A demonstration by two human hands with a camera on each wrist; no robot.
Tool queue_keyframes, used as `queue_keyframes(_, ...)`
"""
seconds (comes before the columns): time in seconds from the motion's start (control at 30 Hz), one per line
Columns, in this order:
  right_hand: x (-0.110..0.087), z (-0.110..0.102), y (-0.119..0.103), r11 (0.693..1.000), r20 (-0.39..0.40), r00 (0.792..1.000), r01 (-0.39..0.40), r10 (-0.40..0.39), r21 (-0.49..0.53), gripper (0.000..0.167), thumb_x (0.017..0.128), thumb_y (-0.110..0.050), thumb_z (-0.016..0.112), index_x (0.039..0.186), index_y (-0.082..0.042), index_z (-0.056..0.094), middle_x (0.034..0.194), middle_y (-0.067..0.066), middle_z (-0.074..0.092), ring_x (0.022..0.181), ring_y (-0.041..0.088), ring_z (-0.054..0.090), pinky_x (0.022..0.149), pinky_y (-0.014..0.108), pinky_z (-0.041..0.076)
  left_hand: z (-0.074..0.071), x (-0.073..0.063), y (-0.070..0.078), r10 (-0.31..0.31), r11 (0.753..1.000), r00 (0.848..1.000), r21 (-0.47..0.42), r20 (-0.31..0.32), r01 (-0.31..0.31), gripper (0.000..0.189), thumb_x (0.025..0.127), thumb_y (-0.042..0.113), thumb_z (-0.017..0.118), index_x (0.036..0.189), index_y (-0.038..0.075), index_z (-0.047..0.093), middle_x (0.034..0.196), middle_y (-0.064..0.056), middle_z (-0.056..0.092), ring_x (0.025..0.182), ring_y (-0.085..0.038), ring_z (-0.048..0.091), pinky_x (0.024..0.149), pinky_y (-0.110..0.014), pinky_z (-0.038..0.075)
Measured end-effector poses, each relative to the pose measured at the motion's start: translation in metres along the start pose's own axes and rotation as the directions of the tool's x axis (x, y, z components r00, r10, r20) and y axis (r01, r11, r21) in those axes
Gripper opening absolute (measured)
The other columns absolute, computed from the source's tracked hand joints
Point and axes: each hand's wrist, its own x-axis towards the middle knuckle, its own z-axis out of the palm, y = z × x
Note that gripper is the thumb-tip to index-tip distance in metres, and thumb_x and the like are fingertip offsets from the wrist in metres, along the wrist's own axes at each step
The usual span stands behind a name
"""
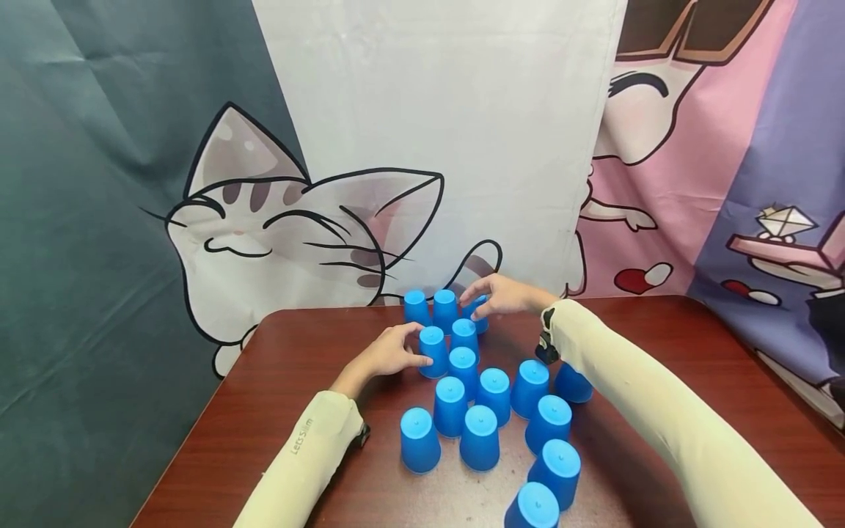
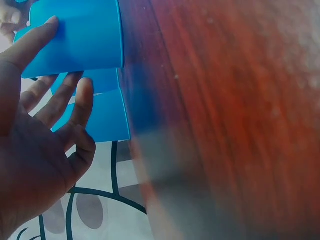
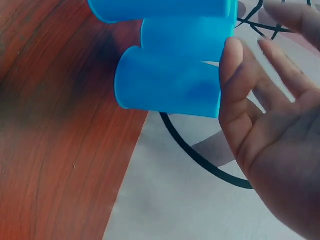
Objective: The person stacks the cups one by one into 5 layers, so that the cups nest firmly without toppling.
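Many blue cups stand upside down on the table. My left hand is at one blue cup on the left side of the group. In the left wrist view its thumb lies across the cup's near side, and the other fingers curve round behind, partly hidden by the cup. At the back, my right hand hovers around the top of another cup, its fingers loosely spread. The right wrist view shows those fingers beside the closed end of a blue cup.
Two more cups, a left one and a middle one, share the back row. Other cups run forward in a slanting line to a near cup. One cup is partly hidden by the right sleeve. Behind the table hangs a printed cloth.
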Motion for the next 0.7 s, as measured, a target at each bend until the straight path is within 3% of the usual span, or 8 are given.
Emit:
queue_keyframes(0.2,-0.002,0.007,0.000,1.000,0.098,0.995,-0.013,0.014,-0.011,0.052,0.085,-0.020,0.080,0.130,-0.002,0.061,0.133,0.017,0.061,0.119,0.041,0.058,0.085,0.056,0.053,0.000,-0.001,-0.001,-0.005,1.000,1.000,0.008,-0.013,0.005,0.060,0.084,0.038,0.080,0.133,0.014,0.055,0.109,-0.003,0.067,0.083,-0.016,0.063,0.076,-0.035,0.056)
queue_keyframes(0.43,-0.003,0.018,0.000,0.996,0.106,0.993,-0.051,0.060,-0.079,0.048,0.082,-0.023,0.083,0.125,-0.010,0.066,0.133,0.014,0.060,0.116,0.033,0.060,0.080,0.046,0.056,0.001,-0.001,-0.002,0.015,1.000,1.000,0.015,-0.004,-0.015,0.059,0.084,0.039,0.079,0.132,0.013,0.056,0.116,-0.006,0.066,0.079,-0.015,0.062,0.074,-0.033,0.054)
queue_keyframes(0.7,-0.002,0.018,0.004,0.999,0.114,0.993,0.015,-0.011,-0.035,0.040,0.084,-0.020,0.081,0.120,-0.010,0.068,0.126,0.010,0.064,0.114,0.033,0.058,0.078,0.048,0.056,0.001,-0.002,0.001,0.014,1.000,1.000,0.019,-0.011,-0.014,0.059,0.084,0.038,0.079,0.132,0.012,0.055,0.110,-0.004,0.066,0.073,-0.016,0.061,0.069,-0.031,0.053)
